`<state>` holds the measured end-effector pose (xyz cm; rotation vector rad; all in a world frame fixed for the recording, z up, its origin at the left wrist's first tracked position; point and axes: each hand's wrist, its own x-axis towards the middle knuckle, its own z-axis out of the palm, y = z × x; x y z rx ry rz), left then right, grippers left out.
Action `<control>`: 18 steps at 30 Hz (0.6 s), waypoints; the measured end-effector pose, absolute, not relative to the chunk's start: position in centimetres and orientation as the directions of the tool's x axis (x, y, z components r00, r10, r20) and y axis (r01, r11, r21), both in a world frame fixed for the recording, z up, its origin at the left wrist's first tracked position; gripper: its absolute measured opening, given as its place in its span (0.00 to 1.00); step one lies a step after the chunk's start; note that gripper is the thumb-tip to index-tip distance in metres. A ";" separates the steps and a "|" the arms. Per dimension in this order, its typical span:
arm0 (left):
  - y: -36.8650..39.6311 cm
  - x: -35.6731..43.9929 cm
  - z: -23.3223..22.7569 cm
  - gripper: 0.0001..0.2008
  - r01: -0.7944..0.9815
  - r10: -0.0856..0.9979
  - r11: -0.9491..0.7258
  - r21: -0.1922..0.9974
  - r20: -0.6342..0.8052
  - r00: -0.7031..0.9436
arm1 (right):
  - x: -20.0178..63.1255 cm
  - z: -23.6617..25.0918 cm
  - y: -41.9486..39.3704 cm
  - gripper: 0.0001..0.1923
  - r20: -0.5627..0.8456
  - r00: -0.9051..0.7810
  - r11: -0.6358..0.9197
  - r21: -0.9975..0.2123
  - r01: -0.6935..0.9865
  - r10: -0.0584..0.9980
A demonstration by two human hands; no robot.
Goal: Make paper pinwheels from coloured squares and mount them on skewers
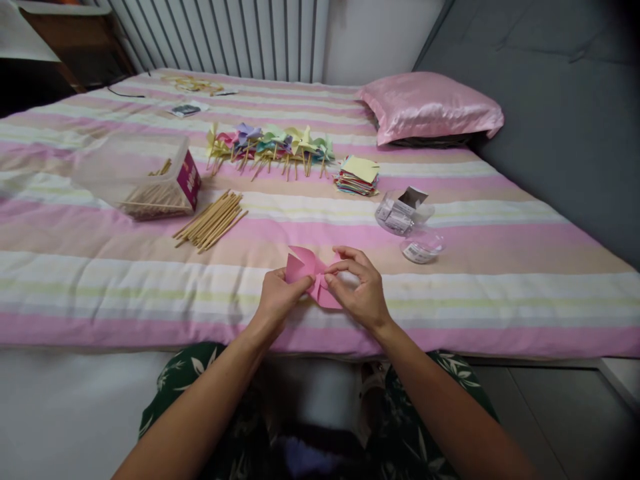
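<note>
i see both hands working low over the near edge of the bed (450, 313), which is covered in a pink, white and tan striped sheet. my left hand (278, 297) and my right hand (359, 291) each pinch a pink folded paper (309, 272) between thumb and fingers, meeting at its middle; the paper sits just above the sheet, between the two hands. nothing stands between me and it. beyond, to the left, a loose bundle of wooden sticks (211, 221) lies beside a clear box of sticks (150, 180). farther back runs a row of finished paper pinwheels (270, 148), with a stack of coloured paper squares (358, 176) at its right end. two small clear containers (407, 223) sit near the right hand. a pink pillow (430, 107) rests at the far right.
</note>
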<state>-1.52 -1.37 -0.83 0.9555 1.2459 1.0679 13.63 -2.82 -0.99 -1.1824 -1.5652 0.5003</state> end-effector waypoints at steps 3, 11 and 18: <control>-1.3 -1.5 -0.9 0.08 -0.103 0.966 0.257 0.961 -0.256 0.025 | 13.6 -1.0 -2.8 0.03 0.481 0.048 0.420 -0.807 0.416 0.876; -1.3 -1.6 -1.1 0.09 -0.076 0.970 0.244 0.967 -0.242 0.031 | 13.7 -1.4 -2.7 0.04 0.412 0.020 0.380 -0.857 0.349 0.911; -1.3 -1.5 -0.9 0.08 -0.066 0.965 0.261 0.963 -0.258 0.051 | 13.9 -1.4 -2.5 0.02 0.452 0.010 0.414 -0.825 0.384 0.892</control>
